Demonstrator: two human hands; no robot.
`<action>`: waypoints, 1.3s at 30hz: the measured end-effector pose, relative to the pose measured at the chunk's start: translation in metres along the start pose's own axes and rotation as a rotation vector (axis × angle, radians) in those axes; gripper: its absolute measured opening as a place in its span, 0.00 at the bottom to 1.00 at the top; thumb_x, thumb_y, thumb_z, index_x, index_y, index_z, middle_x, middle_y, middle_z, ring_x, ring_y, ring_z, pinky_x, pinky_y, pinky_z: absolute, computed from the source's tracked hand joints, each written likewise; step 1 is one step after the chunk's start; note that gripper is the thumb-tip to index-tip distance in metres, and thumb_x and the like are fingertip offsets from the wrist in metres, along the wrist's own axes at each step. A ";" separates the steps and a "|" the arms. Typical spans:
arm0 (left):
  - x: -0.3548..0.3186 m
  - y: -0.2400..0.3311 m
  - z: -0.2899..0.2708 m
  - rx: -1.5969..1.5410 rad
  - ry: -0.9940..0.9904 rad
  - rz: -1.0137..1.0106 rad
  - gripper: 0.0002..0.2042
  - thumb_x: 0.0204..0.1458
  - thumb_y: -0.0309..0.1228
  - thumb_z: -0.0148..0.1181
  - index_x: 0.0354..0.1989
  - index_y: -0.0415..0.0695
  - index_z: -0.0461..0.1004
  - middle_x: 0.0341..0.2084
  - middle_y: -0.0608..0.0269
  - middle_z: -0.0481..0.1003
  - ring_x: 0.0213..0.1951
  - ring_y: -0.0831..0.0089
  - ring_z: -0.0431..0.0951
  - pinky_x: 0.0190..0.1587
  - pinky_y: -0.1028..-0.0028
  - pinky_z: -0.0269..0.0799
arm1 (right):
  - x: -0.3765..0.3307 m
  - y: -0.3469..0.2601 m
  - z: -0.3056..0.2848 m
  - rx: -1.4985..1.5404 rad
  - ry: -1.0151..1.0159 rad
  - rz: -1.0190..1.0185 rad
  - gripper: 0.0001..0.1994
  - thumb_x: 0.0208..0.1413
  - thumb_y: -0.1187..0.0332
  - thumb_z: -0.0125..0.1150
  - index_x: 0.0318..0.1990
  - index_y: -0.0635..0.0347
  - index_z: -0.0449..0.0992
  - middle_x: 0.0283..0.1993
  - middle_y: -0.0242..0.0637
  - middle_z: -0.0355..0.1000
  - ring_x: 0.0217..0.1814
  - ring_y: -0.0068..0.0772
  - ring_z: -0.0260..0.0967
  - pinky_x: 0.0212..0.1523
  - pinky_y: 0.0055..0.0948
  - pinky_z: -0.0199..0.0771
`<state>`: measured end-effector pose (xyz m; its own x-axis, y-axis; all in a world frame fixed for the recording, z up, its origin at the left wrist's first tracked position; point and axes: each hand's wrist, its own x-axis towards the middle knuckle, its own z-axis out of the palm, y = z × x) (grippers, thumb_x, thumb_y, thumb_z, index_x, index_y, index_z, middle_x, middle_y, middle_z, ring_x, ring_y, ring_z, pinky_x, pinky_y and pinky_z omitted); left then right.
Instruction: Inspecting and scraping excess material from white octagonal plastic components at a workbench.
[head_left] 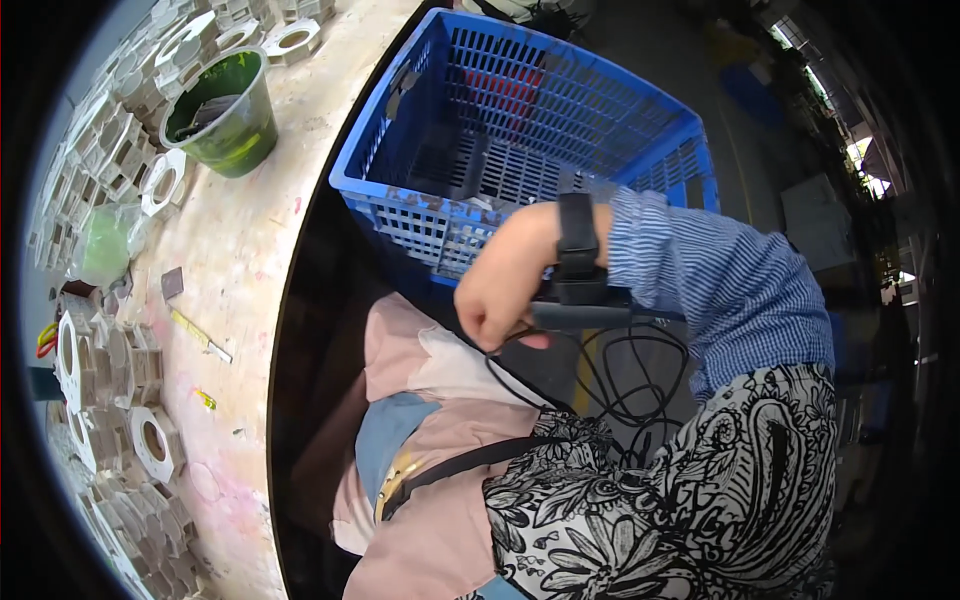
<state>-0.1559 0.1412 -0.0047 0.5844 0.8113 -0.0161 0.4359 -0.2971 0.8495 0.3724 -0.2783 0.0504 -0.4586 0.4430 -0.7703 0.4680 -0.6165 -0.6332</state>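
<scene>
Right hand, wrist strapped with a black band, is curled narrow around a thin black cable at centre frame. The cable loops slack toward 5 o'clock over the lap. Left hand is out of view, so its state cannot be told. The blue slatted plastic crate sits just beyond the hand at 12 o'clock. Risk, judged: a tug could snag the loose loops on the crate rim or knee. Green plastic bucket at 10 o'clock stands near the worktable edge and could be knocked.

A thin black cable lies in loose loops over the lap, at five o'clock from the blue crate.
</scene>
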 end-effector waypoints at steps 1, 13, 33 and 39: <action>0.001 0.007 -0.006 0.025 0.000 0.007 0.19 0.62 0.31 0.50 0.58 0.33 0.64 0.55 0.50 0.68 0.56 0.65 0.69 0.61 0.70 0.61 | 0.000 -0.009 -0.003 -0.079 0.073 0.026 0.16 0.57 0.62 0.48 0.37 0.69 0.74 0.27 0.38 0.77 0.27 0.28 0.72 0.32 0.28 0.72; 0.002 0.059 -0.028 0.188 0.105 0.099 0.20 0.62 0.30 0.50 0.60 0.34 0.62 0.57 0.51 0.66 0.57 0.66 0.67 0.61 0.70 0.60 | -0.120 -0.127 -0.139 -0.323 0.629 -0.170 0.23 0.53 0.61 0.61 0.49 0.74 0.72 0.43 0.54 0.76 0.43 0.42 0.76 0.42 0.36 0.77; -0.035 0.222 0.291 -0.434 -1.066 0.376 0.08 0.52 0.30 0.61 0.32 0.36 0.76 0.64 0.47 0.57 0.60 0.55 0.64 0.60 0.61 0.60 | 0.013 -0.250 -0.143 -0.501 0.682 -0.528 0.14 0.57 0.67 0.56 0.45 0.68 0.76 0.41 0.47 0.77 0.41 0.38 0.76 0.43 0.37 0.76; -0.044 0.224 0.319 -0.830 -1.457 -0.275 0.08 0.55 0.29 0.60 0.38 0.37 0.78 0.51 0.56 0.71 0.49 0.71 0.71 0.51 0.71 0.66 | 0.032 -0.259 -0.087 -0.472 0.750 -0.623 0.12 0.58 0.69 0.54 0.44 0.66 0.77 0.39 0.44 0.77 0.40 0.36 0.77 0.41 0.36 0.75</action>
<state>0.1339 -0.1218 0.0182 0.8615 -0.4513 -0.2327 0.4513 0.4705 0.7583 0.3023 -0.0482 0.1834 -0.2121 0.9759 -0.0517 0.6297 0.0960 -0.7708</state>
